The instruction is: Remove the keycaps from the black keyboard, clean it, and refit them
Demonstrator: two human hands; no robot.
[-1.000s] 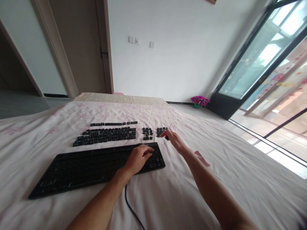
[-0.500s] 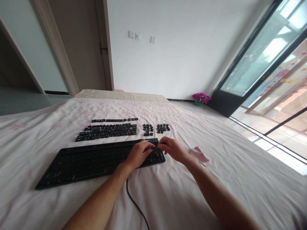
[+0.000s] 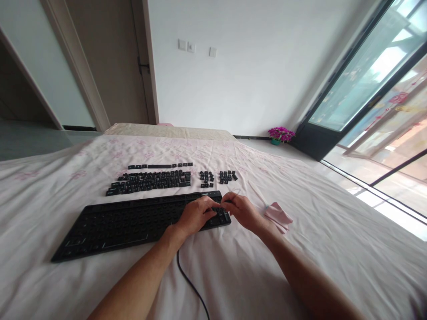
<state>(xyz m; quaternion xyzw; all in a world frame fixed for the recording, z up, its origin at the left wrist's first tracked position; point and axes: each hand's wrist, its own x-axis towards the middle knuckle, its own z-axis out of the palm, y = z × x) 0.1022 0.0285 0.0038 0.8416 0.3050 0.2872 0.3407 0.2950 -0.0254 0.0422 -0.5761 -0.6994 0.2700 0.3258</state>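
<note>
A black keyboard [image 3: 126,222] lies across the white sheet, most of its keys removed. My left hand [image 3: 195,216] rests on its right end, fingers curled over the number pad. My right hand [image 3: 243,210] is just beside it at the keyboard's right edge, pinching a thin wire keycap puller [image 3: 234,192] whose loop sticks up above the fingers. Loose black keycaps [image 3: 150,180] are laid out in rows behind the keyboard, with two smaller groups [image 3: 216,177] to their right.
A folded pink cloth [image 3: 278,217] lies right of my right hand. The keyboard's black cable [image 3: 188,280] runs toward me. A bed with a flowered sheet [image 3: 300,249] fills the view; a door, a wall, a pink flower pot [image 3: 279,134] and glass doors lie beyond.
My right hand came back from the loose keycaps at the far right to the keyboard's right end, puller in its fingers. My left hand stayed on the keyboard.
</note>
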